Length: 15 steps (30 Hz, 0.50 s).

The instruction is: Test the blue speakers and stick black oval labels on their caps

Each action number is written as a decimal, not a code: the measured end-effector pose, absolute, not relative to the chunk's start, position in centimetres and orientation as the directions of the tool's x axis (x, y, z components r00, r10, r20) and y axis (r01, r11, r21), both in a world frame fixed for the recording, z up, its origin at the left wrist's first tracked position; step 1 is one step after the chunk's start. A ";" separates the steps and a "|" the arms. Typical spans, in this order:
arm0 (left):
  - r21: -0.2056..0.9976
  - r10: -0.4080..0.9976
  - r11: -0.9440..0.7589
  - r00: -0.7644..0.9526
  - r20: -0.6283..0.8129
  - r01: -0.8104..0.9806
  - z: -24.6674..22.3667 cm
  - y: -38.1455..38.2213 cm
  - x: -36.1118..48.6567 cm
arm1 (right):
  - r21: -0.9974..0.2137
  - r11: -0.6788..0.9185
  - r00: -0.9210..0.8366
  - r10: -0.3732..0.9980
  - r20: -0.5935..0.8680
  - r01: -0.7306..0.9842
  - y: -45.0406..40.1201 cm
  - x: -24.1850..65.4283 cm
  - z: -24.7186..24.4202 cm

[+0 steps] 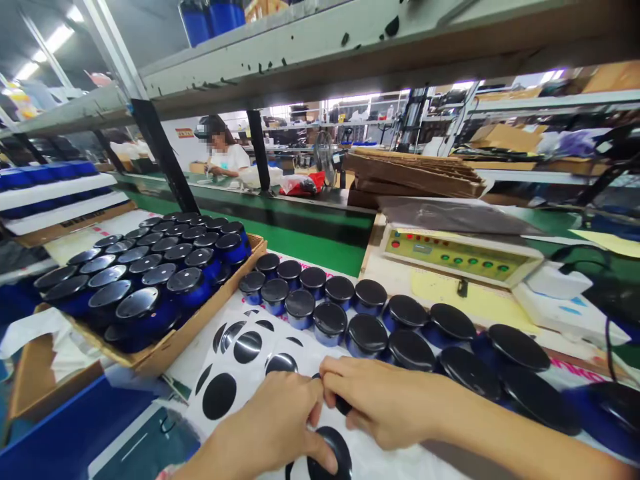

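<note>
A white sheet of round black stickers [219,396] lies curled on the table in front of me. My left hand [267,423] is closed over it, fingers bent and the thumb pressing on a black disc near the bottom edge. Against it, my right hand [385,400] is closed in a pinch on a black round sticker [342,404], which the fingers partly cover. The fingertips of both hands nearly meet there. Just beyond the hands stand two rows of blue jars with black lids [367,332].
At left a cardboard tray [200,320] is packed with black-topped blue jars [140,303]. A control box with green buttons [450,257] stands at the back right. Behind runs a green conveyor [320,230], under an overhead shelf [300,60]. A person [227,150] sits across it.
</note>
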<state>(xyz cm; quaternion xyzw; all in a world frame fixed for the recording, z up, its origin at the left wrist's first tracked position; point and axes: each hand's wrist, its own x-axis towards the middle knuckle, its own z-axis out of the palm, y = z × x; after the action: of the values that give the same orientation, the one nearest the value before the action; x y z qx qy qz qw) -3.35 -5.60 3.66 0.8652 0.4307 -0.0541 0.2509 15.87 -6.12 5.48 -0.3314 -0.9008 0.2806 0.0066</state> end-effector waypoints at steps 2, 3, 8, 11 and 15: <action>0.399 0.748 -0.477 0.600 -0.284 0.783 3.0 -6.1 -3.3 | -0.504 0.642 -0.792 0.590 -0.155 0.578 -5.7 16.0 5.4; 0.402 0.762 -0.472 0.593 -0.261 0.784 2.7 -6.4 -3.5 | -0.487 0.649 -0.785 0.604 -0.136 0.584 -5.9 16.0 5.5; 0.463 0.733 -0.613 0.679 0.031 0.641 -0.3 -8.3 -6.2 | -0.474 0.515 -0.622 0.777 -0.093 0.714 -9.3 14.6 4.1; 0.424 0.641 -0.729 0.752 0.150 0.537 -2.1 -8.8 -7.0 | -0.509 0.422 -0.544 0.831 -0.113 0.750 -10.9 13.1 1.9; 0.308 0.603 -0.770 0.794 0.070 0.558 -2.4 -8.5 -6.5 | -0.508 0.350 -0.471 0.873 -0.127 0.787 -10.8 11.9 0.4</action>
<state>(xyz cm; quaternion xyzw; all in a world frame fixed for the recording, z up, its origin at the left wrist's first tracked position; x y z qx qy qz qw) -6.50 -8.49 -2.44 0.9372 0.3098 0.0826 0.1371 11.91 -10.81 0.37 -0.5076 -0.8174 0.2592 0.0833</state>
